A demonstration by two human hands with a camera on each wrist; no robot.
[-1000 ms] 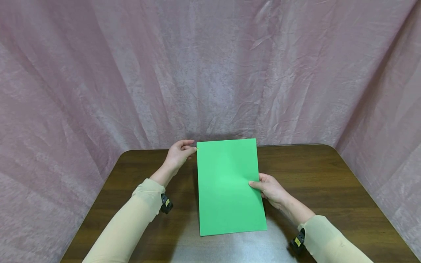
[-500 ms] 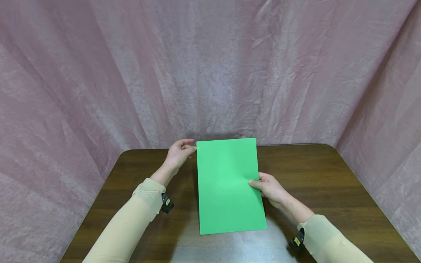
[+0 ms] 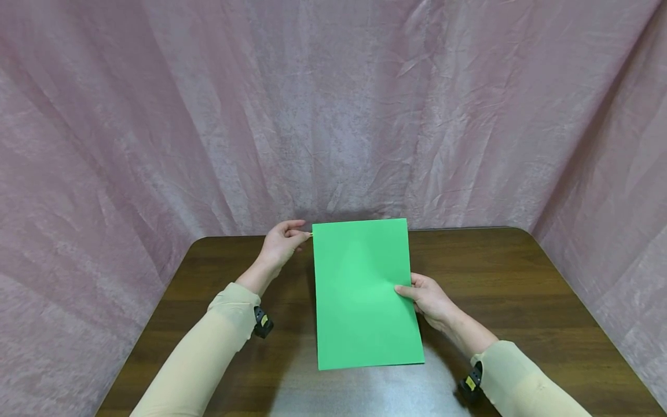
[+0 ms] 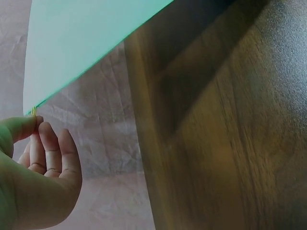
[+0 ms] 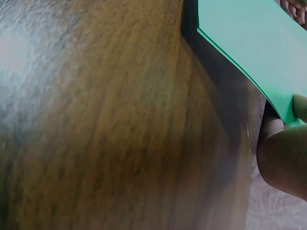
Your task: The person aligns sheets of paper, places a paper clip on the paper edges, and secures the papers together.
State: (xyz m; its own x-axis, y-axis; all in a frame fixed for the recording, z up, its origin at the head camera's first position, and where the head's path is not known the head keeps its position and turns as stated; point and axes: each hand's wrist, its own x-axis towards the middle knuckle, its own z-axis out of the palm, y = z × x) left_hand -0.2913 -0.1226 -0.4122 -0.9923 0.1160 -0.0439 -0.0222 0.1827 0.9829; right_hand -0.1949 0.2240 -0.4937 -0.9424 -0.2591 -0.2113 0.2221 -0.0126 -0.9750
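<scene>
Behind your work hangs the pink curtain [image 3: 333,116], a plain backdrop that makes the colours in front easy to pick out. Below it spreads the dark wooden counter [image 3: 500,278], leaving your forearms space to come in from both sides. The green paper [image 3: 365,313] is between your hands, near the middle of that counter, its broad face turned towards you and its upper left corner raised, probably so that you can get at the edge from both sides. Your right hand [image 3: 429,298] has its grip closed on the right edge, thumb across the front and fingers behind, which should steady the sheet against any pull from the other side. Your left hand [image 3: 281,243] works just beside the upper left corner; its grip is a close pinch of thumb and forefinger, the other fingers loosely bent, presumably to give fine control. Between those fingertips is a yellow clip [image 4: 33,111] at the paper's edge, though it is so small and blurred that it may be some other fastener.
</scene>
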